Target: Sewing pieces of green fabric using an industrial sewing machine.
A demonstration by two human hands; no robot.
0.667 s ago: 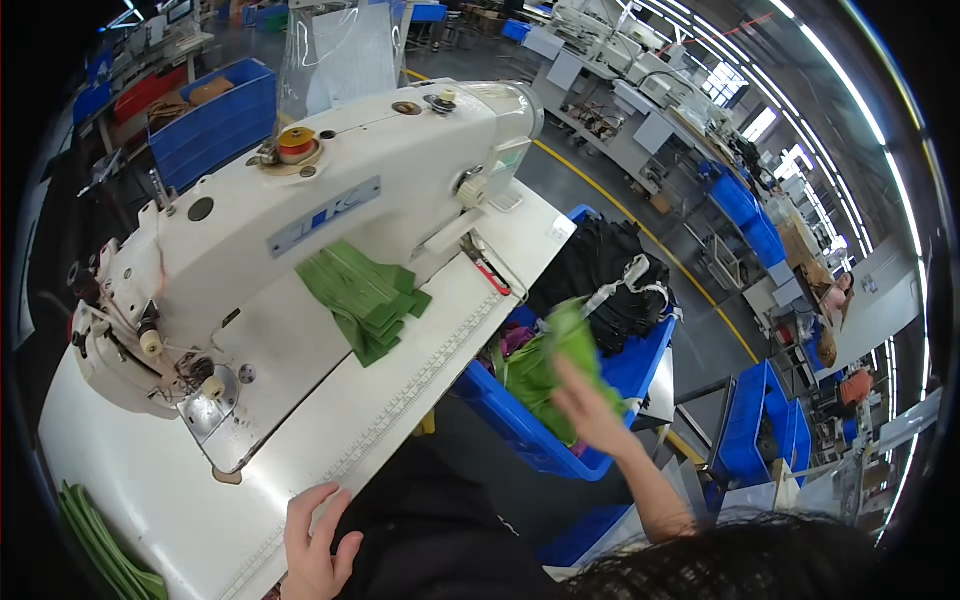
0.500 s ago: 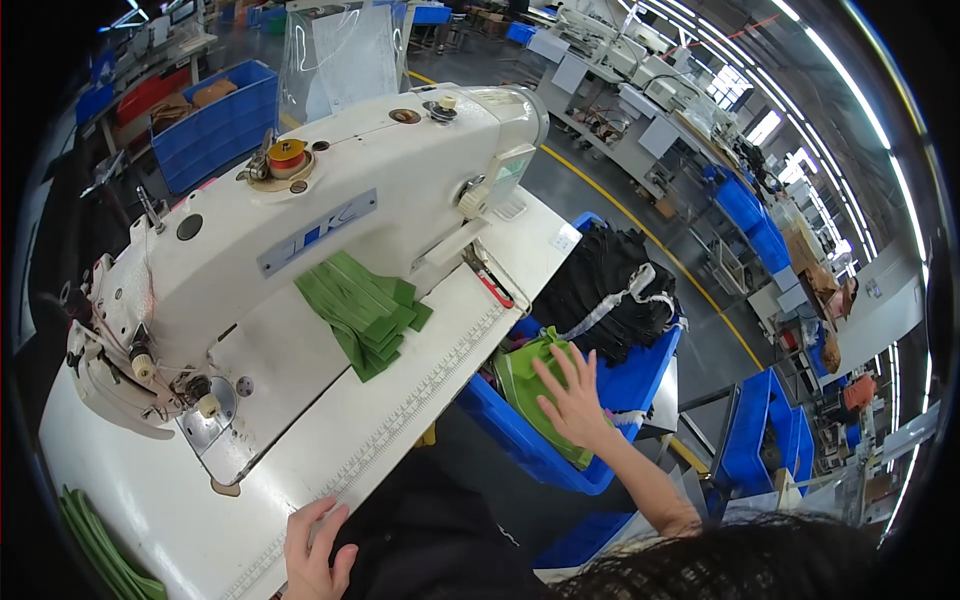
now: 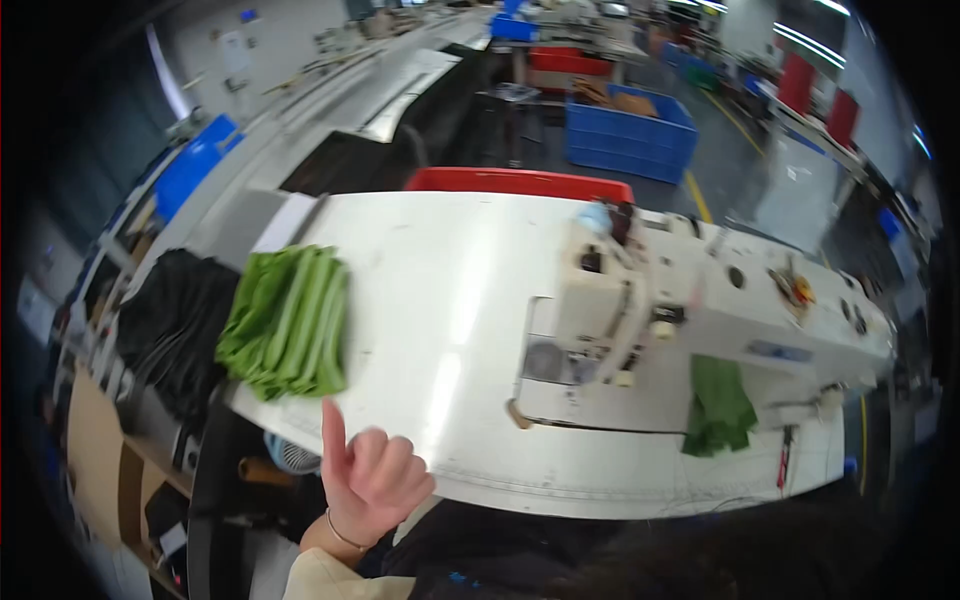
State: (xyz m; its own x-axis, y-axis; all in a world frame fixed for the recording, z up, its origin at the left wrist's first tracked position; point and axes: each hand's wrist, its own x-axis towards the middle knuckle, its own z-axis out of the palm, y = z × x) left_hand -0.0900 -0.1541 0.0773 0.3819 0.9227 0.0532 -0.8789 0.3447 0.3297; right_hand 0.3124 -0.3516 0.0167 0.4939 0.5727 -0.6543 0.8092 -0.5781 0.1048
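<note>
We do best, I judge, to come at the green cloth stack (image 3: pixel 285 325) from its right side, where the folds lie in order, and to uncurl the fingers before they close on anything. Pinching only the top layer between thumb and fingertips should keep the lower ones from dragging along, and a low lift ought to stop the pile slipping off the left end of the worktop (image 3: pixel 440 300). A black cloth pile (image 3: pixel 175 330) lies just beyond that end, so we should keep our fingers clear of it.

Our left hand (image 3: pixel 375 480) is by the front edge; its grip is loosely open, thumb raised away from the curled fingers, with nothing seen in it. The thumb tip reaches the stack's front, but we cannot tell if it touches. Our right hand is out of view.

The stack sits at the front left corner: bright green, soft-looking, rumpled on the left, with paler lengthwise bands on the right. A darker green piece (image 3: pixel 718 405) lies toward the right end, by the sewing machine (image 3: pixel 800 325).
</note>
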